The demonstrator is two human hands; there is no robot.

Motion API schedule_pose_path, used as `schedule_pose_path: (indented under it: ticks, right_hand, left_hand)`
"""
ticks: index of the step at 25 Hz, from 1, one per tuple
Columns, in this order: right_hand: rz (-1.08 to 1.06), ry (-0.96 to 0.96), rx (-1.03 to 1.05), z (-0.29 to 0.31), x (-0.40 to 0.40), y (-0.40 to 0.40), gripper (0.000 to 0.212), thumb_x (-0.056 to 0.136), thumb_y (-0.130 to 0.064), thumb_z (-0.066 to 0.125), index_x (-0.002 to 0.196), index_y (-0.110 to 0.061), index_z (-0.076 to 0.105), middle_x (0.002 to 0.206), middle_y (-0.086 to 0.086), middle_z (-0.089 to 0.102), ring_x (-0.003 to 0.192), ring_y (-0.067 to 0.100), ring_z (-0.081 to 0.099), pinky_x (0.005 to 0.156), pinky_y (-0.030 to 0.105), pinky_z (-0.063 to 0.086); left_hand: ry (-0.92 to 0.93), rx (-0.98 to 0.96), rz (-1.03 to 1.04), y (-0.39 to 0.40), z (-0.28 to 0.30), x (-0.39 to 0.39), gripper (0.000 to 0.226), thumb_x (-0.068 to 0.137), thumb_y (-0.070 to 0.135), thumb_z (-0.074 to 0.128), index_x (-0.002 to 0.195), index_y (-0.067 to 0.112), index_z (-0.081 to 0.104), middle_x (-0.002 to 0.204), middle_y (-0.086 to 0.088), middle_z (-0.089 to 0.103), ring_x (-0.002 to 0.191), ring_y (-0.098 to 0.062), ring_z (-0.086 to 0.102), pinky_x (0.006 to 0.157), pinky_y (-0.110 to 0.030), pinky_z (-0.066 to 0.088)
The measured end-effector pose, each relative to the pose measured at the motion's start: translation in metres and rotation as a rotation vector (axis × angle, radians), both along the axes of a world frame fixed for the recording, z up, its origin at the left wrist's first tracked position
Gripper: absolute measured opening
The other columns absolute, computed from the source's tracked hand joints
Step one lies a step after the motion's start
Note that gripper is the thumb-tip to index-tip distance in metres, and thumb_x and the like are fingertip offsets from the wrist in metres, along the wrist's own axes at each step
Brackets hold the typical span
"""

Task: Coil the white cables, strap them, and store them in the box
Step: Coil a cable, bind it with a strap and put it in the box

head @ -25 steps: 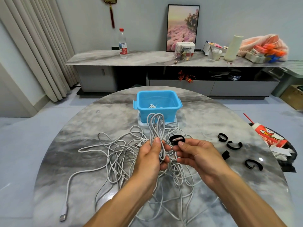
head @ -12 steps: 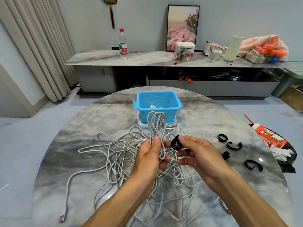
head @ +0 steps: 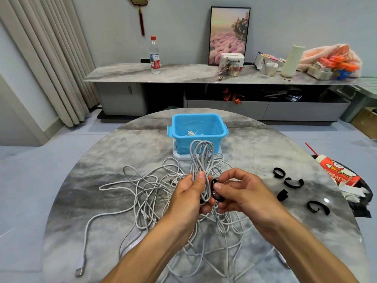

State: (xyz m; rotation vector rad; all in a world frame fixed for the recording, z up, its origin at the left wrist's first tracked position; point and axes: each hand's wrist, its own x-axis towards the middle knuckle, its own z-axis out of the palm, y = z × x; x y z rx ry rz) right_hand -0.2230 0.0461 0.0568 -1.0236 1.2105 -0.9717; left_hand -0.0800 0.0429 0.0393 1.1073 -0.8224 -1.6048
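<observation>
Head view, the only one. Left hand (head: pixel 190 193) clamped around the middle of a coiled cable (head: pixel 201 160), loops standing up in front of the blue box (head: pixel 199 132). Right hand (head: pixel 238 190) pinches a black strap (head: pixel 216 190) against the bundle's right side, thumb and fingers closed on it. Loose white cables (head: pixel 142 193) lie tangled on the marble table (head: pixel 102 160) beneath (one coil seems to lie in the box already). Four spare straps (head: pixel 292 182) sit well apart, right.

Step in hand, by my reading: wrapping. Keep the left grip tight so the loops don't slip; pass the strap fully around the waist, pull snug, then press its end closed.
</observation>
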Motion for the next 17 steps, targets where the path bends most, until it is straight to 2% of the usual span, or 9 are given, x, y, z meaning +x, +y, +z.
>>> schedule_pose_path:
  ticks: [3, 6, 8, 11, 13, 17]
  right_hand:
    - [-0.011, 0.022, -0.006, 0.001, -0.004, -0.002, 0.007, 0.083, 0.002, 0.072, 0.083, -0.004, 0.071, 0.076, 0.019, 0.072, 0.06, 0.024, 0.065, 0.064, 0.036, 0.061]
    - [0.02, 0.071, -0.013, 0.003, -0.008, -0.002, 0.018, 0.086, 0.004, 0.067, 0.079, -0.009, 0.078, 0.081, 0.018, 0.075, 0.07, 0.025, 0.071, 0.07, 0.033, 0.062]
    - [0.051, 0.081, -0.013, 0.003, -0.006, -0.001, 0.019, 0.087, 0.003, 0.066, 0.082, -0.011, 0.08, 0.082, 0.018, 0.076, 0.072, 0.024, 0.072, 0.069, 0.03, 0.061]
    - [0.01, 0.026, 0.064, 0.001, -0.005, -0.003, 0.006, 0.084, -0.005, 0.074, 0.088, -0.004, 0.076, 0.085, 0.022, 0.075, 0.066, 0.023, 0.072, 0.062, 0.032, 0.062]
    - [0.007, -0.01, 0.142, -0.001, -0.007, -0.004, 0.013, 0.081, -0.009, 0.076, 0.09, 0.0, 0.074, 0.087, 0.024, 0.074, 0.062, 0.022, 0.071, 0.059, 0.033, 0.062]
    - [0.026, -0.098, 0.212, -0.001, -0.008, -0.005, 0.008, 0.085, -0.003, 0.069, 0.087, 0.001, 0.076, 0.088, 0.03, 0.072, 0.059, 0.023, 0.07, 0.057, 0.033, 0.061]
  left_hand:
    - [0.044, 0.023, -0.007, -0.001, 0.003, 0.001, 0.023, 0.103, 0.025, 0.045, 0.092, 0.008, 0.058, 0.063, -0.005, 0.061, 0.047, -0.011, 0.051, 0.04, -0.018, 0.036]
    - [0.059, 0.035, 0.02, -0.002, 0.006, 0.002, 0.023, 0.103, 0.024, 0.045, 0.091, 0.008, 0.057, 0.07, -0.01, 0.059, 0.046, -0.012, 0.048, 0.039, -0.019, 0.033]
    - [0.083, 0.035, 0.031, -0.002, 0.008, 0.003, 0.023, 0.102, 0.024, 0.045, 0.091, 0.007, 0.056, 0.069, -0.01, 0.057, 0.046, -0.012, 0.046, 0.04, -0.019, 0.031]
    - [0.146, 0.037, 0.062, -0.003, 0.011, 0.005, 0.022, 0.101, 0.023, 0.046, 0.09, 0.008, 0.056, 0.063, -0.005, 0.056, 0.046, -0.011, 0.045, 0.04, -0.019, 0.03]
    - [0.138, 0.017, 0.065, -0.004, 0.011, 0.007, 0.022, 0.101, 0.024, 0.046, 0.089, 0.009, 0.056, 0.063, -0.003, 0.055, 0.046, -0.011, 0.045, 0.041, -0.019, 0.03]
    - [0.127, -0.007, 0.046, -0.001, 0.011, 0.005, 0.023, 0.101, 0.025, 0.047, 0.088, 0.009, 0.057, 0.062, -0.002, 0.056, 0.046, -0.01, 0.045, 0.042, -0.02, 0.031]
